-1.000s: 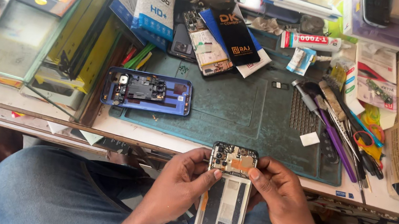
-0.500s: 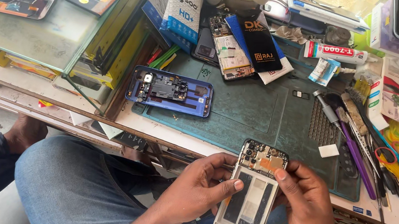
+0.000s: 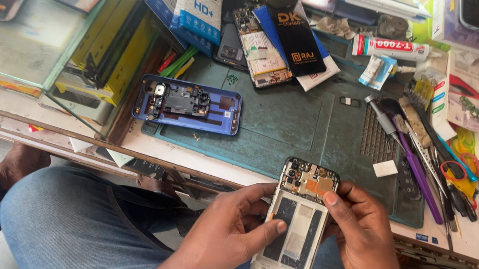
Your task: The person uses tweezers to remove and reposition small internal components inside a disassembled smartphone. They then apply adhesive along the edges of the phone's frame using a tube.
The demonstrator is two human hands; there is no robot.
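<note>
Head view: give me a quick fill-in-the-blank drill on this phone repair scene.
1. Both hands hold an opened phone with its back cover ____.
2. The blue plastic phone back shell lies on the ____ work mat.
3. The right hand has its thumb on the phone's ____ end.

Missing words: off; green; top

A phone repair workshop: a cluttered bench with a green work mat point(image 3: 292, 131), opened phones point(image 3: 189, 106), tweezers and screwdrivers point(image 3: 419, 159), and an adhesive tube point(image 3: 392, 48).
</note>
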